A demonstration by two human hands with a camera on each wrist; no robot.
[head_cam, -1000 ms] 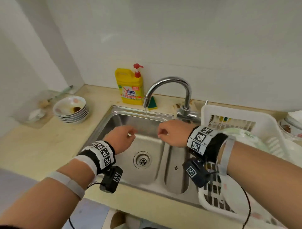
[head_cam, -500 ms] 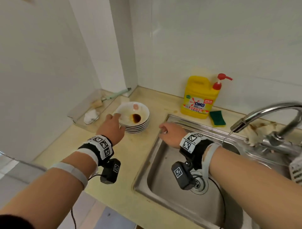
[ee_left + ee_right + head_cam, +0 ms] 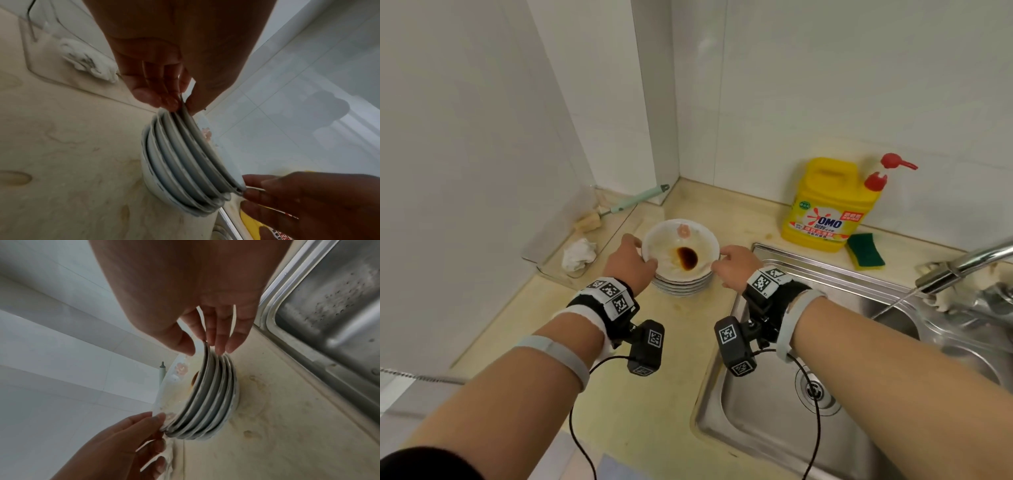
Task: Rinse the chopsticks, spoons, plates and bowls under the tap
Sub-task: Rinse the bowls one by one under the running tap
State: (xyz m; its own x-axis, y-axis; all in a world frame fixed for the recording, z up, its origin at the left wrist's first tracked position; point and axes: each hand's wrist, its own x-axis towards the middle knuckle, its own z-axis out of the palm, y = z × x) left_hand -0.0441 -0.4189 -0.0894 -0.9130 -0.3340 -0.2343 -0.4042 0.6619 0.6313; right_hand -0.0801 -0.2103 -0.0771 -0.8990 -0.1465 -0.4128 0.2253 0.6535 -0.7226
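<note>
Change: both hands have left the tap for the counter.
Left hand [image 3: 631,262]: pinching the top bowl [image 3: 681,248] rim.
Right hand [image 3: 736,265]: pinching the opposite rim.
Stack [image 3: 681,282]: beside the sink [image 3: 774,428]; lift imminent.

Both hands [image 3: 631,262] newly pinching top bowl [image 3: 681,251].

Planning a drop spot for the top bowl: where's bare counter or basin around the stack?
Free: the counter strip nearer the person than the bowl stack, left of the sink; the basin floor around the drain. Crowded: left hand and right hand flank the stack; clear tray to its left; detergent bottle and sponge behind the sink.
</note>
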